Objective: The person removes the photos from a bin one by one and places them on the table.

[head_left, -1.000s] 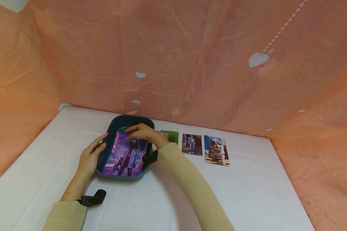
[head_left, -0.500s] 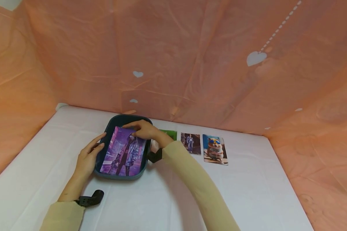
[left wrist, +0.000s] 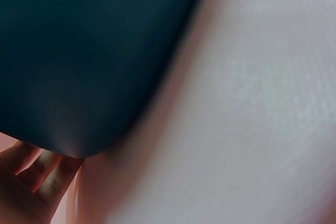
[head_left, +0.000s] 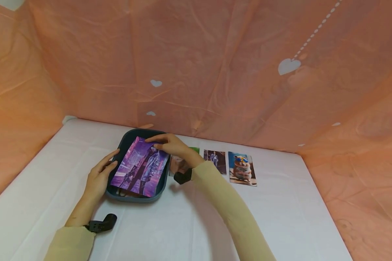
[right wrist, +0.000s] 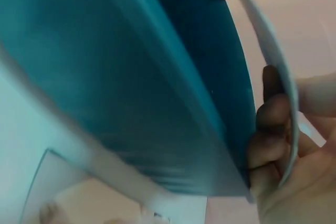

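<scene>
My right hand (head_left: 173,145) pinches a purple picture card (head_left: 138,166) by its upper right edge, fingers curled behind it. The card shows a standing figure and lies tilted over a dark teal plastic tray (head_left: 128,140). Beneath its lower edge, part of another brownish picture (head_left: 125,193) shows in the tray. In the right wrist view the bent card (right wrist: 270,40) rises beside the tray wall (right wrist: 131,103). My left hand (head_left: 99,177) touches the tray's left side with extended fingers; in the left wrist view, its fingers (left wrist: 63,179) meet the tray's outer wall.
Right of the tray, several picture cards lie in a row on the white table (head_left: 264,224). One shows a hamster in sunglasses (head_left: 243,168), one a standing person (head_left: 215,161), and one with green (head_left: 196,149) is partly covered by the right hand. An orange-pink cloth (head_left: 199,72) rises behind.
My right hand has moved right, taking the purple card with it; the card has lifted and turned, uncovering the brownish picture below. My left hand stays at the tray's side.
</scene>
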The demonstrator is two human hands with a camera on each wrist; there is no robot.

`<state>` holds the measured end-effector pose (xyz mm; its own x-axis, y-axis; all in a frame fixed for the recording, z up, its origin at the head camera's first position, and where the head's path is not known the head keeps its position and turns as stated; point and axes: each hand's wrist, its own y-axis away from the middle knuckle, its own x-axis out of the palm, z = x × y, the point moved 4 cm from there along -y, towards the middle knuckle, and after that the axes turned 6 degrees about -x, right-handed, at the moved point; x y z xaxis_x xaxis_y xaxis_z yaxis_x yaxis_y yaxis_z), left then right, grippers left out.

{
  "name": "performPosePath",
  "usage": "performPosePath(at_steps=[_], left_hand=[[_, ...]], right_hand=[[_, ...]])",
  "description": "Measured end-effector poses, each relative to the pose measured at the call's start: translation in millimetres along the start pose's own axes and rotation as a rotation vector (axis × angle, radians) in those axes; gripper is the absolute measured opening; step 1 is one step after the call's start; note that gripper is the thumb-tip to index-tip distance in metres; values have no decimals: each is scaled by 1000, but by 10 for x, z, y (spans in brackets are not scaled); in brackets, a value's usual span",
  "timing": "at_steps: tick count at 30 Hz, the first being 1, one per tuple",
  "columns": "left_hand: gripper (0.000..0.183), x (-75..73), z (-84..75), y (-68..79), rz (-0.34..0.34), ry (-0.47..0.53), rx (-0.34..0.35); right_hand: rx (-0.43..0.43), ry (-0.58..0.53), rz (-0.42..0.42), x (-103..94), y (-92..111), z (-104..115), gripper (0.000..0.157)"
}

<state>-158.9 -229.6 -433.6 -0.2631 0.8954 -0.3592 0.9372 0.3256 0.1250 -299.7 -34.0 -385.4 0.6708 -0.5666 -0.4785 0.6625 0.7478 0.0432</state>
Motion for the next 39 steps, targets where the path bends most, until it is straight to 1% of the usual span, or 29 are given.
performPosePath(at_steps=[5, 7, 14, 18, 21, 25, 30, 32, 36, 39], left_hand=[[47, -1, 5, -2, -4, -10, 18], [47, 1, 9, -2, -8, -13, 25], [44, 10, 15, 5, -54, -59, 69], [44, 6, 11, 4, -51, -74, 72], [45, -1, 0, -6, -51, -80, 72], [45, -5, -10, -14, -46, -81, 73], [45, -4, -1, -22, -36, -77, 64], [45, -5, 2, -25, -34, -74, 61], [46, 0, 3, -21, -26, -65, 53], [46, 3, 2, -19, -23, -65, 50]], right_hand=[[28, -110, -19, -88, 112, -55, 33], [18, -124, -18, -116, 149, -77, 33], [-47, -96, 9, -155, 329, -131, 33], [-123, -121, 31, -151, 447, -189, 32], [-150, -129, 35, -160, 552, -223, 31], [-144, -103, 39, -172, 706, -267, 32], [-189, -70, 60, -159, 890, -309, 31], [-193, -67, 71, -148, 958, -329, 31], [-160, -54, 85, -135, 1089, -398, 31], [-160, -51, 95, -127, 1179, -443, 30]])
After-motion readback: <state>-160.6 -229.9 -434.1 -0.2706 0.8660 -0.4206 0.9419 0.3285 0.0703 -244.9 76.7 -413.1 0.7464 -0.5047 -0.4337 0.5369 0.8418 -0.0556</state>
